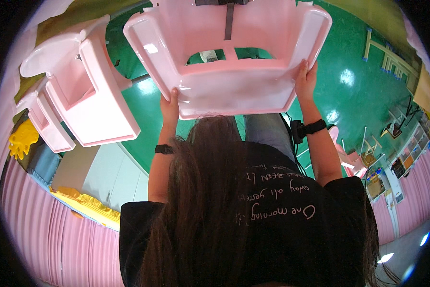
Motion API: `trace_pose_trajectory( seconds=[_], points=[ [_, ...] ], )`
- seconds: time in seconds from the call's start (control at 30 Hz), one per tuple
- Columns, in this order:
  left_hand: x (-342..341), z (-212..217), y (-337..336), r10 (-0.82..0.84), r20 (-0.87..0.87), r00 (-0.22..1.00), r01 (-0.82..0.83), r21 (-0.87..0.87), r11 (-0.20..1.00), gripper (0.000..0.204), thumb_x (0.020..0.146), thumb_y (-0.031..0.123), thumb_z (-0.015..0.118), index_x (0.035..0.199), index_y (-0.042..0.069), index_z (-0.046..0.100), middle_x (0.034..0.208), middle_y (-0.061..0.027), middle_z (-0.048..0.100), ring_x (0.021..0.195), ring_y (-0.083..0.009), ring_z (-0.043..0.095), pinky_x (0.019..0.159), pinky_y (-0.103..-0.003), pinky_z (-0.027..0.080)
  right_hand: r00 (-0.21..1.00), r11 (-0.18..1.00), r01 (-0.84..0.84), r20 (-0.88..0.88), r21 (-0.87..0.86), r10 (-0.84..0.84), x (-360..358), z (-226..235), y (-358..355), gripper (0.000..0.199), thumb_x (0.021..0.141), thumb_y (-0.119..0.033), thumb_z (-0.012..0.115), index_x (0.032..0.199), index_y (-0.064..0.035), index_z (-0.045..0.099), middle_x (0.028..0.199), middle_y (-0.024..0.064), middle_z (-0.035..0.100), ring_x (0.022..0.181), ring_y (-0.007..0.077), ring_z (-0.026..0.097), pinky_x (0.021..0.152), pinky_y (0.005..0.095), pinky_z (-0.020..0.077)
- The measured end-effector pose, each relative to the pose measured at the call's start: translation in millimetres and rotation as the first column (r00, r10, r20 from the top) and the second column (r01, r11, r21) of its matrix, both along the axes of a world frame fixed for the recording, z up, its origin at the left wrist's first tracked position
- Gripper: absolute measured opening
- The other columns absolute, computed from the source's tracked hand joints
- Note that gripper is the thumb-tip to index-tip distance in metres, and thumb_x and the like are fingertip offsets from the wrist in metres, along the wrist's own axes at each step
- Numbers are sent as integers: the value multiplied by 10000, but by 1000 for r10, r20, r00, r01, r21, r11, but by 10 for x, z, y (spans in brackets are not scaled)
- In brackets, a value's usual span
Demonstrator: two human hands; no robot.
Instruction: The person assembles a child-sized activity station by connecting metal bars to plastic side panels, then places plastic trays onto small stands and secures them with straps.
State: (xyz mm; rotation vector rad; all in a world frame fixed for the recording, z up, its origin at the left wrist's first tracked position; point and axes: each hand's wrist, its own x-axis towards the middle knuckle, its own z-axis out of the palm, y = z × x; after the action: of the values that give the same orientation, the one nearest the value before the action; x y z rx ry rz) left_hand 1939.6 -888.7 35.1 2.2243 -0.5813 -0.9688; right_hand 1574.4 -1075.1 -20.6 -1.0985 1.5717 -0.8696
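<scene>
In front of me is a pink plastic high chair seat (pixel 234 91) with a shallow, rimmed tray front and two leg openings. A dark strap (pixel 228 21) hangs down its backrest from a black buckle piece at the top edge. My left hand (pixel 170 107) grips the left rim near the front corner, thumb on top and the other fingers mostly hidden beneath. Farther up the opposite rim, my right hand (pixel 306 82) is closed on the right side, thumb inward. Both wrists wear black bands.
At the left stand a large pink high chair seat (pixel 98 115) and a smaller-looking pink one (pixel 47 122). Yellow hand-shaped plastic (pixel 23 138) and a yellow ruffled piece (pixel 88 205) lie beyond. Wooden frames (pixel 392 62) and a shelf (pixel 411 153) are at the right on the green floor (pixel 341 91).
</scene>
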Motion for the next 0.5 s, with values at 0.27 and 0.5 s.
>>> trace_pose_trajectory(
  seconds=[0.27, 0.5],
  points=[
    [-282, 249, -77, 57, -6, 998, -55, 141, 988, 645, 827, 481, 580, 1108, -95, 513, 980, -143, 596, 889, -186, 549, 779, -310, 445, 968, 998, -67, -241, 15, 69, -124, -154, -37, 401, 921, -337, 466, 1085, 29, 461, 859, 164, 586, 794, 223, 572, 705, 332, 453],
    [-465, 906, -135, -1, -36, 999, 16, 395, 919, 742, 813, 565, 533, 1144, -98, 512, 1058, -197, 589, 990, -256, 562, 855, -332, 429, 982, 976, -81, -150, 201, 113, -311, 468, -7, 470, 913, -389, 460, 1161, 10, 444, 926, 192, 592, 824, 257, 580, 741, 341, 456]
  ],
)
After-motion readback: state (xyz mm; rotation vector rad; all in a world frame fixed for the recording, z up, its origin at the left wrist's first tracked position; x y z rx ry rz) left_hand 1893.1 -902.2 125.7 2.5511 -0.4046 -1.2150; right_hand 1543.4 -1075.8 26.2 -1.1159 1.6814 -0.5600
